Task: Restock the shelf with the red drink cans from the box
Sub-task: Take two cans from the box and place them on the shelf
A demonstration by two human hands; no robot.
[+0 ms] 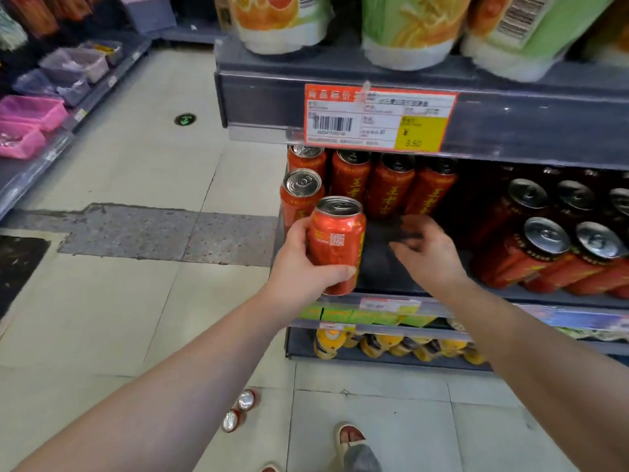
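My left hand (299, 264) grips a red drink can (337, 243) upright, just in front of the dark shelf (381, 267). Right beside it, my right hand (425, 247) reaches over a bare patch of the shelf with fingers apart and nothing in them. Behind the hands stands a row of red cans (391, 185), and one more red can (301, 195) stands at the shelf's left end. Two red cans (238, 410) stand on the floor tiles below my left arm. No box is in view.
Darker red cans (551, 240) fill the shelf to the right. A price tag (379, 117) hangs on the upper shelf edge, with large bottles above. Lower shelves hold green cartons and yellow bottles (391, 345). Pink and purple bins (30, 120) line the left aisle. A slippered foot (350, 437) is below.
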